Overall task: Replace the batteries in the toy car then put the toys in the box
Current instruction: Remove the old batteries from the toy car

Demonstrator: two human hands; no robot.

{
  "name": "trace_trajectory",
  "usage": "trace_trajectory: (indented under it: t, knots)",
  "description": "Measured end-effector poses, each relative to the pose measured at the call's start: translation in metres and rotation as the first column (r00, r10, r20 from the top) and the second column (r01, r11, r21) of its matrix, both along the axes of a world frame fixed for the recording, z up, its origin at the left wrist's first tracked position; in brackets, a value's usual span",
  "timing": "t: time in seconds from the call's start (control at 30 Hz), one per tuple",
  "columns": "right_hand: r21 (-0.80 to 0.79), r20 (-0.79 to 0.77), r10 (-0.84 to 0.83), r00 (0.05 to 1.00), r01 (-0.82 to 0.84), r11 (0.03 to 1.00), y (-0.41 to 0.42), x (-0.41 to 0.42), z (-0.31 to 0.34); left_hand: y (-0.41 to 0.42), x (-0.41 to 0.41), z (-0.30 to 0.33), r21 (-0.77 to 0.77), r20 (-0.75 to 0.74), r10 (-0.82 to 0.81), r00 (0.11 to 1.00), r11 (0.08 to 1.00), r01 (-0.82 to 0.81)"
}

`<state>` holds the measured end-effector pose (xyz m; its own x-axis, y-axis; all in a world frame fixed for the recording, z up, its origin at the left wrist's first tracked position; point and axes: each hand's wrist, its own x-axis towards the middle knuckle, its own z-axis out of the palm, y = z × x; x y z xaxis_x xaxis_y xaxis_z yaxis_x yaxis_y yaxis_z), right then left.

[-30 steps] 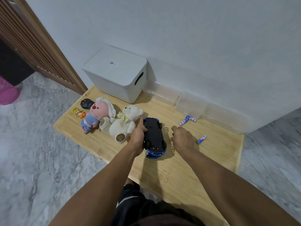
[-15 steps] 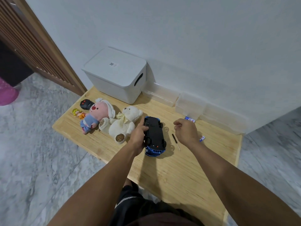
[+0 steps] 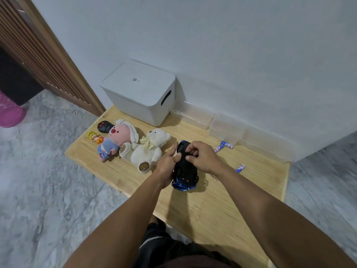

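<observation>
A blue toy car lies upside down on the low wooden table, black underside up. My left hand grips its left side. My right hand rests on top of the underside, fingers pinching at the battery area. Three blue and white batteries lie to the right: two near the back, one nearer the front. A white lidded box stands shut at the back left. A white teddy bear, a pink plush, a small doll and a black remote lie left of the car.
Clear plastic trays line the wall behind the batteries. A thin screwdriver tip shows under my right wrist. Marble floor surrounds the table; a wooden slatted door stands at the left, with a pink object beyond.
My right hand put down the screwdriver, swung right, then came back left onto the car's underside. My left hand kept hold of the car throughout.
</observation>
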<state>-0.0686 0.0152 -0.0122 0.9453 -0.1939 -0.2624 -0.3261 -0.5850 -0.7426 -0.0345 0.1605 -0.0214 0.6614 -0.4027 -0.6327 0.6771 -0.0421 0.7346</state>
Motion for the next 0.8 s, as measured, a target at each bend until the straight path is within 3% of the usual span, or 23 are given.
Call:
trace_trajectory:
  t: [0.17, 0.3, 0.4, 0.53, 0.8]
  knots:
    - [0.131, 0.030, -0.029, 0.999, 0.025, 0.991, -0.013, 0.004, 0.008, 0.002, 0.000, -0.005, 0.021, 0.019, 0.051, 0.999, 0.998, -0.051]
    - [0.163, 0.052, -0.407, 0.912, 0.394, 0.904, -0.030, 0.010, 0.001, 0.004, 0.002, -0.005, 0.068, 0.084, 0.071, 0.994, 0.995, -0.077]
    - [0.140, -0.034, -0.571, 0.820, 0.569, 0.810, -0.035, 0.014, -0.009, 0.004, 0.003, -0.007, 0.075, 0.109, 0.082, 0.991, 0.993, -0.090]
    - [0.165, -0.192, -0.605, 0.772, 0.634, 0.756, -0.031, 0.020, -0.030, 0.006, 0.003, -0.009, 0.060, 0.108, 0.104, 0.989, 0.992, -0.111]
    - [0.002, -0.191, -0.595, 0.781, 0.606, 0.795, -0.032, 0.016, -0.038, 0.008, 0.007, -0.009, -0.024, 0.030, 0.122, 0.992, 0.992, -0.121]
